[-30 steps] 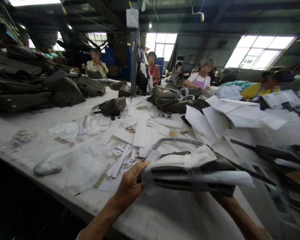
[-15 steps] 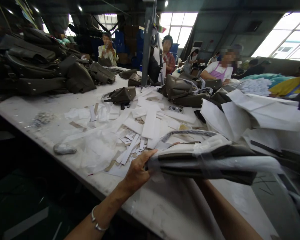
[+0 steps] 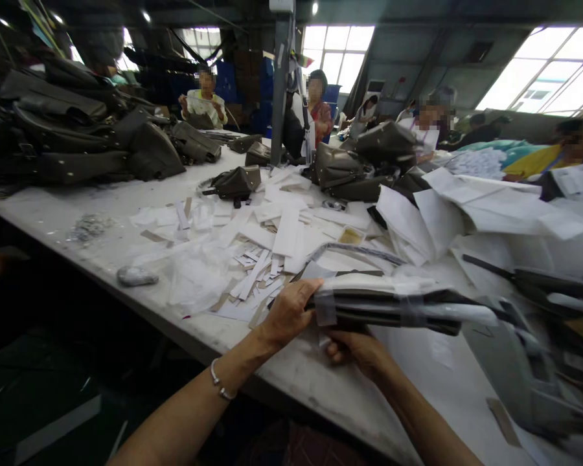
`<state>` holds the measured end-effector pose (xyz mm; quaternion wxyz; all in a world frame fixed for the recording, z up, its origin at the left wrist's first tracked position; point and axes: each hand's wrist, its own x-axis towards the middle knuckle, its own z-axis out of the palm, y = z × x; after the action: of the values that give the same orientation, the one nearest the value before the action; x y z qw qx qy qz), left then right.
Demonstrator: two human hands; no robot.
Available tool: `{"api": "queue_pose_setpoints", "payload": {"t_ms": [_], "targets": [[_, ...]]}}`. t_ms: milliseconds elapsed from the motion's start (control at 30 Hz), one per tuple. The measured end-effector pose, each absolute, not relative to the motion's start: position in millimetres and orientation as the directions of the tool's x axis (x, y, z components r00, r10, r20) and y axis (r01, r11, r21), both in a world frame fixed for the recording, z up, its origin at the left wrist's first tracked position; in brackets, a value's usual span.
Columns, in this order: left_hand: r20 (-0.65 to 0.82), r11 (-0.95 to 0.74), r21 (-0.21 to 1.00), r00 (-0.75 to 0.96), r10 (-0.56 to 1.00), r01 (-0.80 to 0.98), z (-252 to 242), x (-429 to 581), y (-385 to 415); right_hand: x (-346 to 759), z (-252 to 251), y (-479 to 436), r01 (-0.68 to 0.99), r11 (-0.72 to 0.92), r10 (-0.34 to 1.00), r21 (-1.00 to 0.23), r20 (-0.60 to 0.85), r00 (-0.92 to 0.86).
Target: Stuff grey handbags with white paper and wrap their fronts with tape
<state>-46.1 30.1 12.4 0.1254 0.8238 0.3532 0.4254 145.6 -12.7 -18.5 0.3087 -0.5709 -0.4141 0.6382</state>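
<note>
The left hand [image 3: 289, 314] has its fingers closed on the left end of a dark bag [image 3: 386, 303], over the near part of the white table [image 3: 328, 391]. The right hand [image 3: 359, 353] curls its fingers just below that end; whether they pinch anything cannot be told. Beyond, to the left, paper strips [image 3: 256, 275] lie scattered; white sheets [image 3: 495, 200] spread right; a bag pile [image 3: 82, 142] sits far left.

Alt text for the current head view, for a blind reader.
A person's left hand grips the end of a flat, dark olive bag banded with translucent wrap, the right hand curled just below. White paper scraps litter a white table, with dark leather-like bags heaped at picture left.
</note>
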Motion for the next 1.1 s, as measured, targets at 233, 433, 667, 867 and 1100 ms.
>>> {"api": "queue_pose_setpoints", "payload": {"t_ms": [233,433,667,867,1100], "targets": [[0.577,-0.799,0.312,0.565,0.590,0.515,-11.4,-35.1,18.2,127.5,-16.3,-46.1,-0.069,-0.572,0.815,-0.817,-0.557,-0.162],[0.572,-0.841,0.202,0.637,0.517,0.502,-24.7,-32.3,11.2,107.6,-10.3,-73.3,-0.046,-0.573,0.809,-0.818,-0.556,-0.190],[0.577,-0.863,0.222,0.652,0.491,0.454,-24.1,-37.7,12.3,145.7,67.4,-88.2,0.445,-0.286,0.789,-0.849,-0.472,-0.393],[0.618,-0.876,0.264,0.626,0.475,0.403,-25.8,-36.2,15.6,185.3,40.3,-42.8,0.820,0.517,0.830,-0.246,0.377,-0.410],[0.642,-0.866,0.300,0.586,0.494,0.401,-27.0,-35.5,12.4,171.9,8.6,-27.3,0.771,0.602,0.745,-0.208,0.494,-0.448]]}}
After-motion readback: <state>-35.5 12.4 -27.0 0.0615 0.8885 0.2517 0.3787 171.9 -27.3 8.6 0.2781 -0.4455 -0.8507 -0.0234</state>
